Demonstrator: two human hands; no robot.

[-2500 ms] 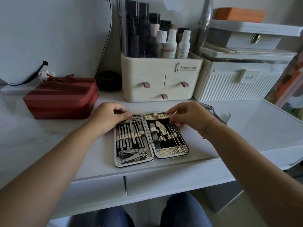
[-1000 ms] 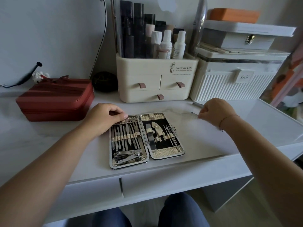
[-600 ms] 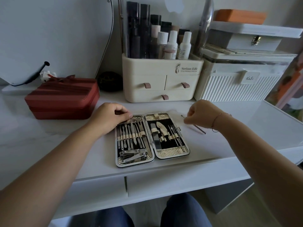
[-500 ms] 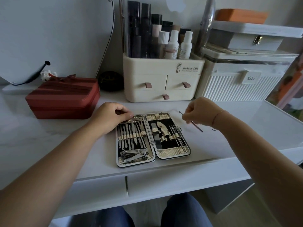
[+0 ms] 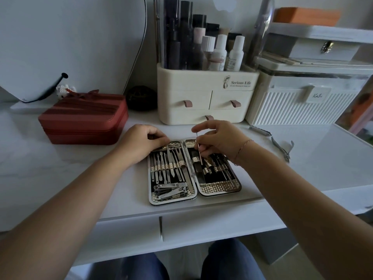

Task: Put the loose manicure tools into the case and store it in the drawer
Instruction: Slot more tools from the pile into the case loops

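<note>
At the middle of the worktop, close to its front edge, a case is lying open flat, both halves facing up with tools sitting under woven bands. The left hand is resting at the case's eleven o'clock corner, its grip curled narrow over the top edge of the left half. The right hand is hovering over the twelve o'clock end of the right half, its grip pinching a thin pick between thumb and fingertips. The pick is standing nearly upright, and I cannot tell whether its lower tip is touching a band there. Two loose tools are lying on the worktop at about two o'clock from the case, well apart from it: a flat metal tool nearer the back and a pair of nippers nearer the right edge. A closed drawer is showing under the worktop at six o'clock. A red zipped box is sitting at ten o'clock, a cream organiser holding bottles at twelve o'clock, and a white ribbed box at one o'clock.
</note>
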